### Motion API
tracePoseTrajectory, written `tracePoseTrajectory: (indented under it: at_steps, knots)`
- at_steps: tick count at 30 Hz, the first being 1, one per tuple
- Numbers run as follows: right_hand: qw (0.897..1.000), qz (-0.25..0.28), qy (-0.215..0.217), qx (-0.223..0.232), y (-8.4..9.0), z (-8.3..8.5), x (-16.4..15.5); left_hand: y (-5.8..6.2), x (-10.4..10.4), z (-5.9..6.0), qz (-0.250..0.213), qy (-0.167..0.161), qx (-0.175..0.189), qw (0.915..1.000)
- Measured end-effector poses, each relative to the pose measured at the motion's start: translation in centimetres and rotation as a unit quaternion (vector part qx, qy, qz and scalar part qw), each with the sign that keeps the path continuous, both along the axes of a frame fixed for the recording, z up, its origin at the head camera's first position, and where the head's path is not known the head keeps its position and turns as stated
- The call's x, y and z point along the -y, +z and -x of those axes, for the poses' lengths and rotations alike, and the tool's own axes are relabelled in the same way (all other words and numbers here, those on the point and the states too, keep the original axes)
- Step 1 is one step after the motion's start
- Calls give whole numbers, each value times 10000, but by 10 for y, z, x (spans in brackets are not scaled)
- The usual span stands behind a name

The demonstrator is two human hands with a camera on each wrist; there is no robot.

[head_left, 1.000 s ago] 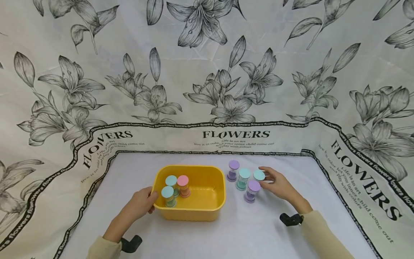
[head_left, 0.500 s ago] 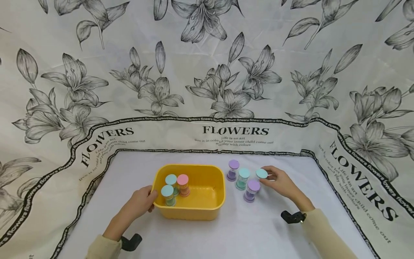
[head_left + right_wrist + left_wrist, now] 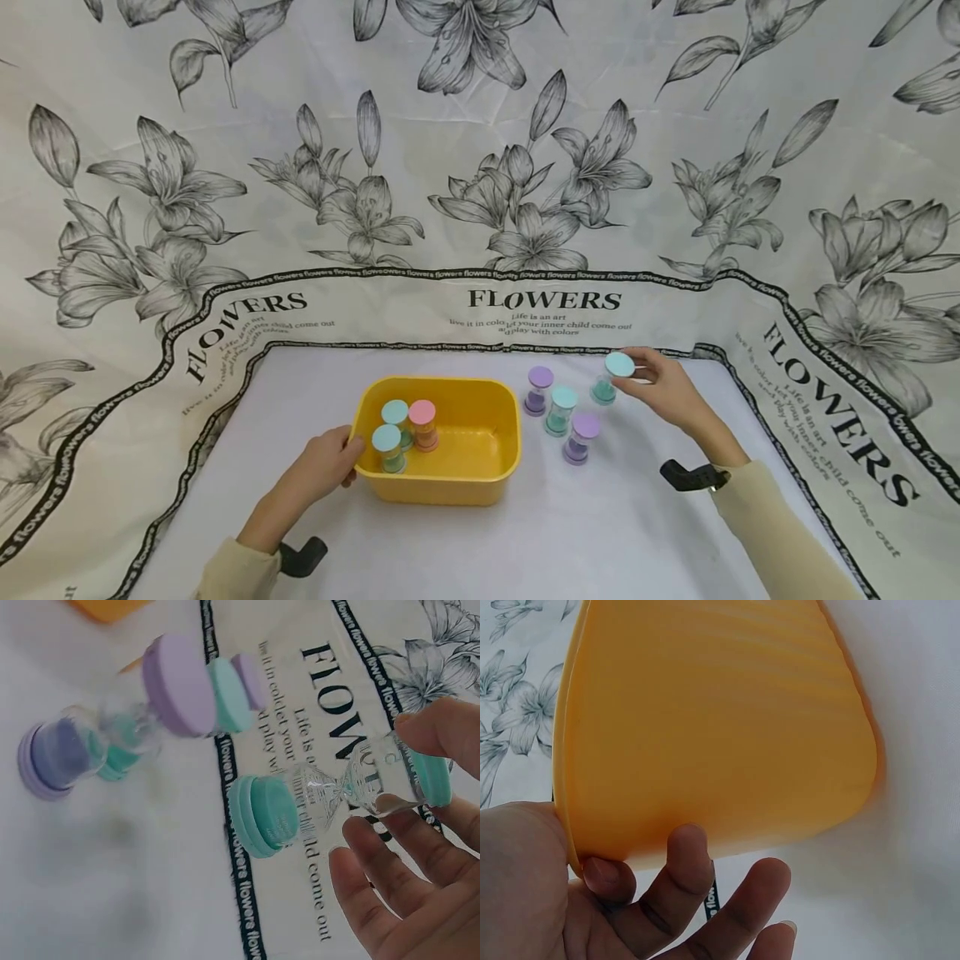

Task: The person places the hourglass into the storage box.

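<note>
Looking down from the head camera, the yellow tub (image 3: 480,467) serves as the landmark: it sits on the white table (image 3: 525,542), and the left hand (image 3: 324,463) curls its fingers round the tub's left rim, apparently to steady it. Inside the tub, toward its left end, three sand timers stand upright and close together: two with teal caps (image 3: 387,438) and one with a pink cap (image 3: 422,411). The rest of the tub floor is bare. Right of the tub, three more timers stand on the table, a purple one (image 3: 537,390) farthest back, a teal one (image 3: 560,410) in the middle and another purple one (image 3: 580,437) nearest the person. Farther right of the tub, the right hand (image 3: 663,390) pinches a teal-capped timer (image 3: 609,377) by its top cap, lifted and tilted.

From the left wrist, the tub's outer wall (image 3: 720,727) fills the frame, with the left hand's fingers (image 3: 686,866) bent under its edge.

From the right wrist, the held timer (image 3: 337,802) lies slanted, its clear glass waist visible, fingertips (image 3: 442,731) clamped on one cap; the three standing timers (image 3: 135,727) blur behind it.
</note>
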State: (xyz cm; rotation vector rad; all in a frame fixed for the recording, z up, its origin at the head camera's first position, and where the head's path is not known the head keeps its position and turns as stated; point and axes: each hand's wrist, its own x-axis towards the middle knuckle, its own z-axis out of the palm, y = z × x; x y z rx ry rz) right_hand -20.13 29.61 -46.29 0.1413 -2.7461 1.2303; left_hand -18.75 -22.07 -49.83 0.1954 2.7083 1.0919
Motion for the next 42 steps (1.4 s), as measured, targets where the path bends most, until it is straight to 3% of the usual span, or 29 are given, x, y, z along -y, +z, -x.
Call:
tracePoseTrajectory:
  at_steps: [6, 12, 19, 26, 34, 42]
  knots:
    - [9992, 316, 226, -53, 32, 21, 21, 12, -2, 4, 58, 60, 123, 9999]
    - [9959, 713, 549, -25, 49, 41, 46, 21, -7, 9, 95, 62, 284, 9995]
    - [9899, 897, 1058, -292, 66, 49, 87, 19, -5, 8, 50, 74, 297, 9995]
    - [9803, 905, 1745, -171, 84, 48, 127, 21, -4, 9, 2, 30, 212, 9998]
    - [9596, 1012, 2622, 111, 84, 46, 170, 17, 0, 9, -34, 44, 141, 9999]
    - [9428, 646, 3250, 372, 71, 47, 206, 14, 0, 8, -9, 39, 68, 10000]
